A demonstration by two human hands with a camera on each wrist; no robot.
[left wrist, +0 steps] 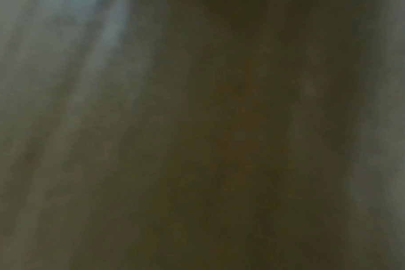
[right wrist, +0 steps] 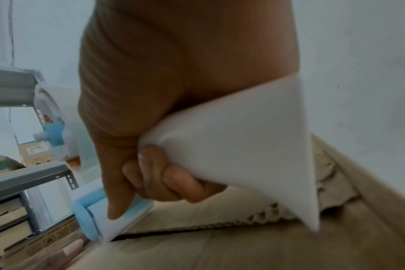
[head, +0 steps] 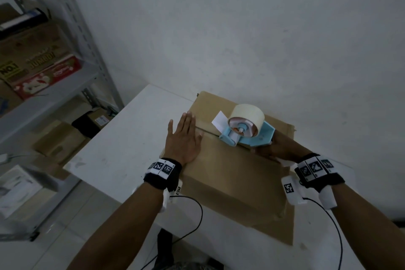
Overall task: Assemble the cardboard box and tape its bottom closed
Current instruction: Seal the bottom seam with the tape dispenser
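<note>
A brown cardboard box [head: 236,173] lies on a white table [head: 122,149] with its flaps folded shut, and a seam [head: 210,132] runs across the top. My left hand [head: 184,136] lies flat on the box's left end, fingers straight, pressing the flaps by the seam. My right hand [head: 276,149] grips the handle of a light blue tape dispenser [head: 247,131] carrying a pale tape roll [head: 246,115]. The dispenser's front roller rests on the seam. In the right wrist view my fingers [right wrist: 155,175] curl round the dispenser handle [right wrist: 231,146] above the box [right wrist: 220,246]. The left wrist view is dark blur.
A grey metal shelving rack [head: 65,85] with cartons and a red box stands to the left. More cartons [head: 59,140] sit on the floor beside the table. A white wall [head: 241,28] rises just behind the box. Black cables [head: 197,219] hang from both wrists.
</note>
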